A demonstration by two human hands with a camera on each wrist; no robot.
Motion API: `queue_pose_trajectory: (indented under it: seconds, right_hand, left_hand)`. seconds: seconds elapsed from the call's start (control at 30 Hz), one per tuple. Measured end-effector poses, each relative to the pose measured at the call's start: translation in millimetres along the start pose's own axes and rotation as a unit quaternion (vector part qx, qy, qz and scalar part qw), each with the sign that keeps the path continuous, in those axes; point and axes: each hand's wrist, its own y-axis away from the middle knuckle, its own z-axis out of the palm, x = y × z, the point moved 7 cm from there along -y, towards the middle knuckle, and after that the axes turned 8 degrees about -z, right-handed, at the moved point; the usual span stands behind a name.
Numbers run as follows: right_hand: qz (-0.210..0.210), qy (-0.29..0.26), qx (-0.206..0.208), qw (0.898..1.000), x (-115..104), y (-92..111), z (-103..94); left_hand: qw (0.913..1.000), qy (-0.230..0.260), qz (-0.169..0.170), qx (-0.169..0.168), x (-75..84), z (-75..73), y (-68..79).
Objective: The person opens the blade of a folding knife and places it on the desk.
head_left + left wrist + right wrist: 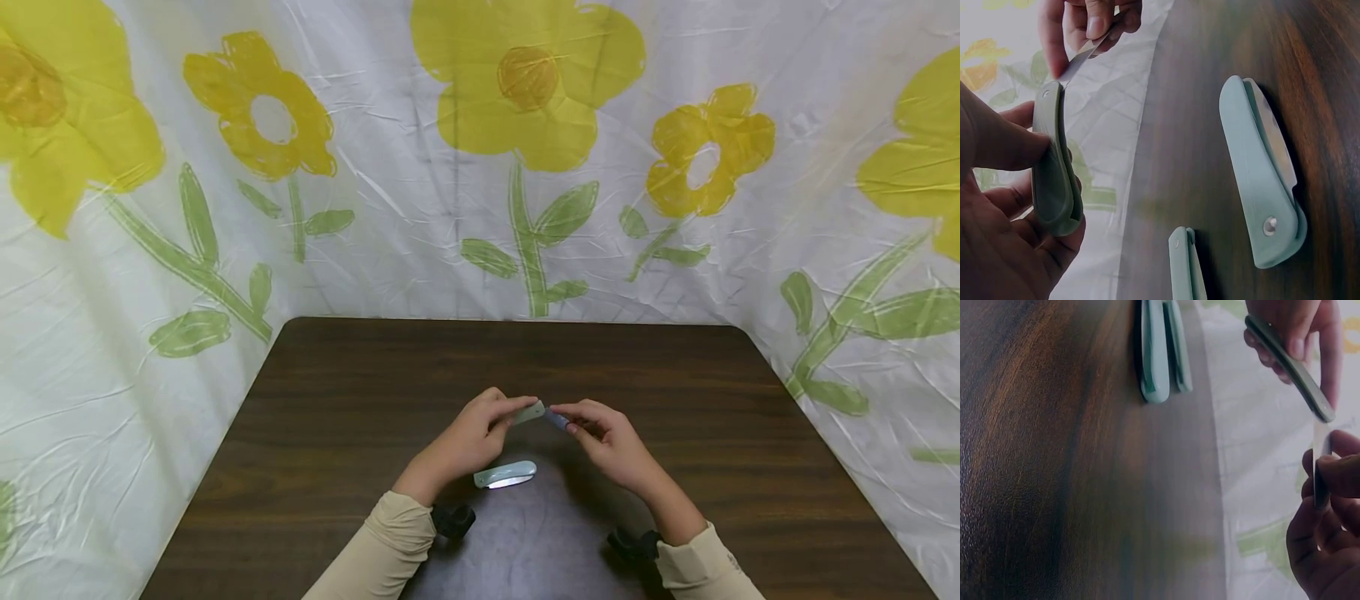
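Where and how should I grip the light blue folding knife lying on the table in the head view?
I'd pinch the light blue folding knife at the rivet end of its handle, from above: it lies folded, its blade bare along the near edge but ending short of the rivet.

Left sleeve [378, 542]: beige, and nicely creased!
Right sleeve [693, 560]: beige too, small dark marking!
Wrist devices [454, 522]: black, one apiece!

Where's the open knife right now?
In the head view, the open knife is just right of centre, beyond a folded knife; the left hand holds its handle, the right hand its blade.
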Motion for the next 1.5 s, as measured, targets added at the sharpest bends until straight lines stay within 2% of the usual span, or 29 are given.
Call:
queue_pose_trajectory:
  seconds: [0.13,0.43,0.67,0.93,1.17,1.33,1.5]
  right_hand:
    - [-0.009,0.009,-0.008,1.000,-1,0,0.7]
    - [-0.059,0.031,-0.019,0.998,-3,-1,4.5]
    - [-0.047,0.034,-0.042,0.997,-4,-1,9.2]
    - [-0.019,0.043,-0.081,0.996,-1,0,14.8]
    - [-0.035,0.073,-0.091,0.993,-1,-3,15.1]
    - [-0.020,0.075,-0.114,0.990,2,-3,14.2]
    - [-0.023,0.087,-0.121,0.989,4,-6,14.3]
  left_hand:
    - [0.9998,-0.020,0.003,-0.006,-1.5,1.2,0.7]
    - [0.9980,-0.052,-0.022,-0.028,-7.2,6.1,4.5]
    - [0.9952,-0.077,-0.041,-0.045,-7.2,8.5,8.4]
    - [0.9926,-0.099,-0.043,-0.054,-9.5,13.2,9.9]
    - [0.9934,-0.106,-0.026,-0.037,-13.7,14.8,13.7]
    - [0.9942,-0.107,-0.006,-0.007,-14.2,12.6,15.0]
    - [0.9938,-0.110,-0.005,0.013,-15.6,11.3,15.2]
